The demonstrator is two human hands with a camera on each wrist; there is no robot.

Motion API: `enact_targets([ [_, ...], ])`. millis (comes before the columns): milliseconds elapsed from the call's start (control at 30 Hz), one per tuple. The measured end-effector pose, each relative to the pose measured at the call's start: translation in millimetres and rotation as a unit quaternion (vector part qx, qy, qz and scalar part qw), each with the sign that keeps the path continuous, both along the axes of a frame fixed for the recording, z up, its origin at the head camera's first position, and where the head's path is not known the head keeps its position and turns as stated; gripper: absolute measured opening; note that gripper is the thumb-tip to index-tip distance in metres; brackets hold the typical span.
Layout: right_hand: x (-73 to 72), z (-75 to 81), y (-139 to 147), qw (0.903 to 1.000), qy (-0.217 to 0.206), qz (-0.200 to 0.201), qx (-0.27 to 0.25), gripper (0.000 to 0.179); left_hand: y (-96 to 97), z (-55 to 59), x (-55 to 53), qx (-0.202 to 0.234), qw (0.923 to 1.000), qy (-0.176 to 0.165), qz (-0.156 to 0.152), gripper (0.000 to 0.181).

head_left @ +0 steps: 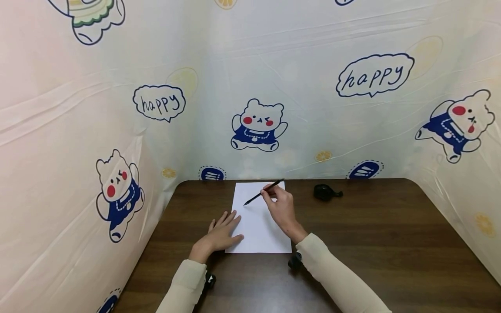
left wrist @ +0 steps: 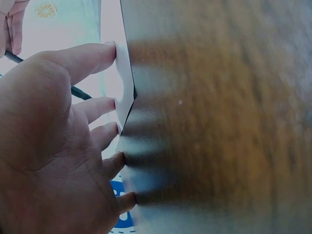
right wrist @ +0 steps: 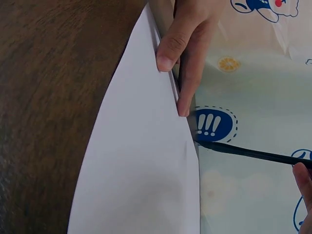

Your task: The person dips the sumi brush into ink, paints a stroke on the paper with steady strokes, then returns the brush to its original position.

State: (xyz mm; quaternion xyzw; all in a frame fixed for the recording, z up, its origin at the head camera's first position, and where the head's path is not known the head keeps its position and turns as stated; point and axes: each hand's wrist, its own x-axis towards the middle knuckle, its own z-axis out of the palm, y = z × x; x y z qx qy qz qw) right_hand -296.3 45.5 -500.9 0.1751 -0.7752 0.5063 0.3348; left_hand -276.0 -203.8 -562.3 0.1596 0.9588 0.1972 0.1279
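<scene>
A white sheet of paper [head_left: 258,230] lies on the brown table. My left hand [head_left: 223,232] rests at its left edge with fingers spread; the thumb and some fingertips touch the sheet. In the left wrist view the palm of the left hand [left wrist: 53,141] faces the camera. Over the upper part of the paper, my right hand [head_left: 282,211] pinches a slim black pencil [head_left: 256,198], tilted with its tip down to the left. The right wrist view shows the pencil [right wrist: 253,153] with its tip close to the sheet; whether they touch, I cannot tell.
A small black object with a rounded body and a narrow end [head_left: 325,192] lies at the back right of the wooden table [head_left: 372,243]. Cloth walls [head_left: 305,87] printed with cartoon bears enclose the table's back and sides. Both wrists wear dark devices.
</scene>
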Motion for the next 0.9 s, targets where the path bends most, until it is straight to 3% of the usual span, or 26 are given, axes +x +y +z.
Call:
enact_targets([
  [233, 3.0, -4.3, -0.1, 0.9992, -0.031, -0.001, 0.023, 0.007, 0.3, -3.2, -0.7, -0.001, 1.0000, 0.003, 0.005, 0.078],
  [500, 5.0, -8.1, -1.1, 0.9991, -0.011, -0.006, 0.040, 0.006, -0.2, -3.3, -0.9, 0.000, 1.0000, 0.003, 0.004, 0.078],
  [900, 8.3, -7.7, -0.9, 0.9987, -0.030, -0.003, 0.042, 0.007, 3.2, 16.6, 10.8, 0.018, 0.9998, 0.001, -0.011, 0.081],
])
